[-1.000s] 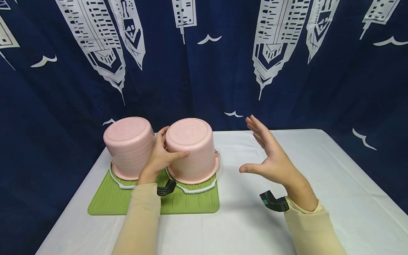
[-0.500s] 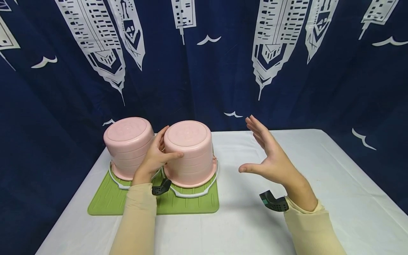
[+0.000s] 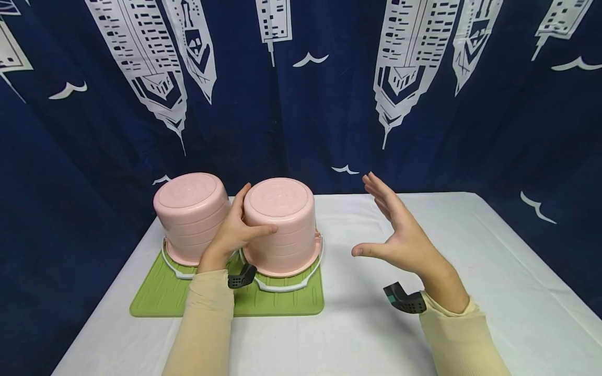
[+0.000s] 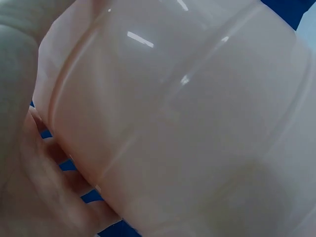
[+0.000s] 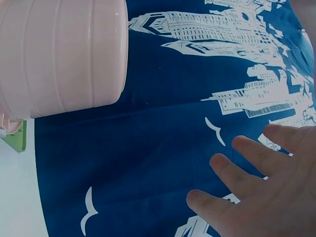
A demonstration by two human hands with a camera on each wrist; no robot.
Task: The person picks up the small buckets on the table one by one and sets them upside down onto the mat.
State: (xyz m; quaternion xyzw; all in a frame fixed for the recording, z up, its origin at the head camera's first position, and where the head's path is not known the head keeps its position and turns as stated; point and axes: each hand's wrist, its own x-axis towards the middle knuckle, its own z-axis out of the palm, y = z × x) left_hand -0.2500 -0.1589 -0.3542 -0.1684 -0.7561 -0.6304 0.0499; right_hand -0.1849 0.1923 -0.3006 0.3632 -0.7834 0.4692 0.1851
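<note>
Two pink buckets stand upside down side by side on a green mat (image 3: 160, 297). My left hand (image 3: 234, 225) grips the side of the right-hand bucket (image 3: 280, 230), its thumb on the front and its fingers round the left side. In the left wrist view, that bucket's wall (image 4: 187, 128) fills most of the picture. The left-hand bucket (image 3: 190, 219) sits just beyond the hand. Raised to the right of the buckets, my right hand (image 3: 397, 230) is spread with nothing in it. Its fingers (image 5: 237, 177) stand apart from the bucket in the right wrist view.
A white cloth covers the table (image 3: 352, 339). Behind it hangs a dark blue curtain (image 3: 320, 115) printed with white buildings and birds. The right-hand bucket's white handle (image 3: 287, 288) lies down over the mat in front.
The right-hand bucket has shifted slightly nearer to me, its handle with it. My left hand has slid a little left and down, then slightly back right. My right hand stays in place.
</note>
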